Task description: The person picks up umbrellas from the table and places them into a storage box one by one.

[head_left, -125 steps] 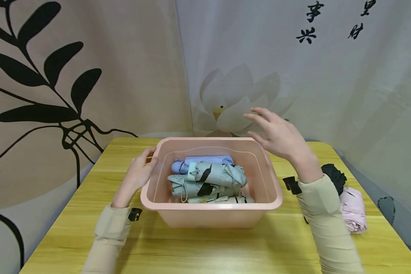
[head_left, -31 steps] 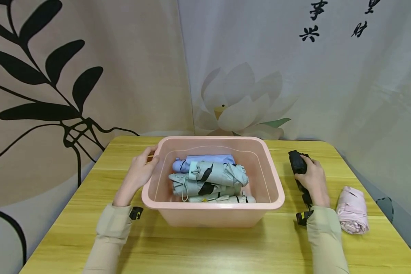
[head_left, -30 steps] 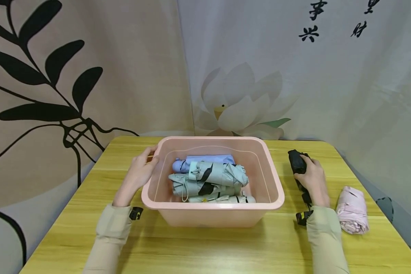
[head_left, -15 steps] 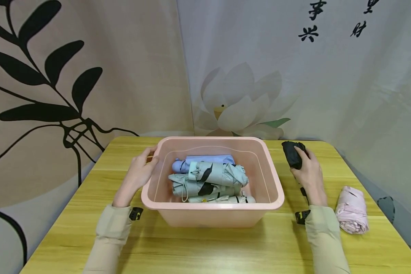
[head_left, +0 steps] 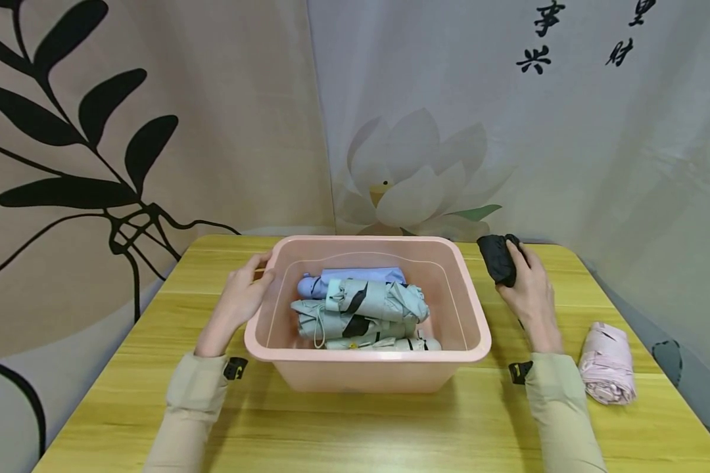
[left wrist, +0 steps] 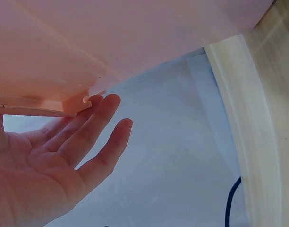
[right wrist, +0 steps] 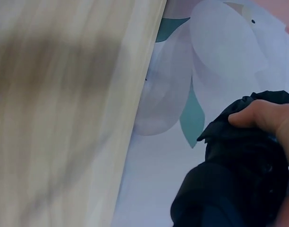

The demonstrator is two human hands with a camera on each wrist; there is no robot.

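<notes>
A pink plastic basin (head_left: 367,374) stands mid-table with several folded umbrellas inside: a blue umbrella (head_left: 361,274), a pale green umbrella (head_left: 384,299) on top, others below it. At the basin's left rim rests my left hand (head_left: 238,295); in the left wrist view its relaxed fingers (left wrist: 88,130) lie under the rim. My right hand (head_left: 531,289) grips a black folding umbrella (head_left: 497,259) right of the basin. The right wrist view shows the thumb across the black cloth, with the umbrella's dark end toward the camera. Part of the umbrella is hidden by the palm.
A rolled pink umbrella (head_left: 608,364) lies on the table (head_left: 390,433) right of my right forearm. Behind the table hangs a printed curtain (head_left: 242,131) with leaves and a lotus.
Earlier, my right hand hovered over the basin's right rim, then gripped the black umbrella on the right. Since then the umbrella has moved up and slightly left. My left hand stays put.
</notes>
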